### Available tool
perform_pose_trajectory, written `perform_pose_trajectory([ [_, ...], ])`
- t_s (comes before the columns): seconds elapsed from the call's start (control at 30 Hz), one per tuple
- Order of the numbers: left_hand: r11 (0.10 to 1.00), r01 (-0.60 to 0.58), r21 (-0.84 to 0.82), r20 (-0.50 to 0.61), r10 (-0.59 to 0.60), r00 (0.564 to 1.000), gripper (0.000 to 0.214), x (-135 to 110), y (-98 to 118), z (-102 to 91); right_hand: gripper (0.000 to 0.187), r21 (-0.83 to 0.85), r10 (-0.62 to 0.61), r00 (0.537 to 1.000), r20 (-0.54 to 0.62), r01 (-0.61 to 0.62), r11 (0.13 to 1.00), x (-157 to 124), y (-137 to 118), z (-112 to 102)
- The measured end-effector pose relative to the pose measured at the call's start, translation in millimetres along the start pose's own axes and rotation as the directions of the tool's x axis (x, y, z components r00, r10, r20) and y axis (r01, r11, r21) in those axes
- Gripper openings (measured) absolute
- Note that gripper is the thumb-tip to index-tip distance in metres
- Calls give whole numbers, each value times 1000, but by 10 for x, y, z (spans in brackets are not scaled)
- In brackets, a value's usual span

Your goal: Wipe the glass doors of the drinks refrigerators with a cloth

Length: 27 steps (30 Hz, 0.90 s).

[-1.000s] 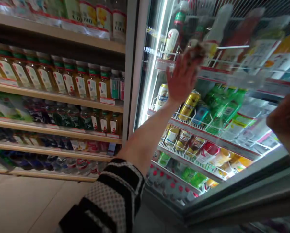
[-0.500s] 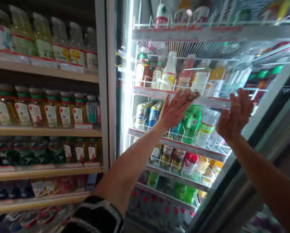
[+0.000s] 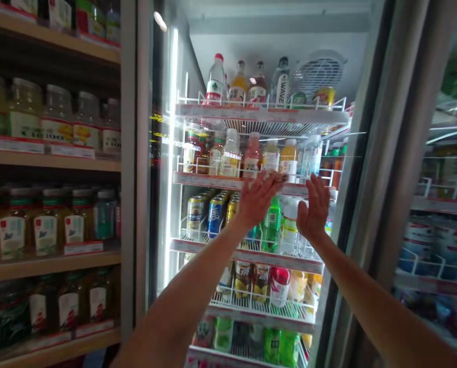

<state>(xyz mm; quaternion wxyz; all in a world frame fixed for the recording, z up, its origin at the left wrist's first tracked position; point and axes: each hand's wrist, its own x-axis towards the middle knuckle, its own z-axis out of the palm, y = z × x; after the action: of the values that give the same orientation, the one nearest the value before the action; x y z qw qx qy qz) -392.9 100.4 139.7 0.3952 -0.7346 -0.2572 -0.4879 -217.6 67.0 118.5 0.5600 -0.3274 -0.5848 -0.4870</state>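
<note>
My left hand [image 3: 257,199] is stretched out in front of a lit drinks cooler [image 3: 251,111], fingers extended and palm forward. A small brownish patch shows at its fingertips, too blurred to make out. My right hand [image 3: 313,208] is raised just to the right, thumb apart from upright fingers, with nothing visible in it. Behind both hands run a shelf edge [image 3: 209,180] and a row with a green bottle [image 3: 272,225] and a blue can [image 3: 215,217]. Reflections suggest glass before the shelves; whether my hands touch it I cannot tell.
Left of the cooler, wooden shelves [image 3: 52,162] carry rows of bottles [image 3: 46,230]. A thick metal door frame [image 3: 389,168] borders the cooler on the right, with another stocked cooler section [image 3: 435,205] beyond. A bright light strip [image 3: 170,168] runs down the cooler's left side.
My view has tilted up and turned right, bringing the cooler's top into sight. Both hands stay raised and now appear closer together and lower in the picture.
</note>
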Motion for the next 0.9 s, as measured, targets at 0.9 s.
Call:
perform_pose_trajectory([
  [0.9, 773, 634, -19, -284, -612, 738, 47, -633, -888, -351, 53, -61, 59, 996, 61, -55, 997, -91, 266, -209],
])
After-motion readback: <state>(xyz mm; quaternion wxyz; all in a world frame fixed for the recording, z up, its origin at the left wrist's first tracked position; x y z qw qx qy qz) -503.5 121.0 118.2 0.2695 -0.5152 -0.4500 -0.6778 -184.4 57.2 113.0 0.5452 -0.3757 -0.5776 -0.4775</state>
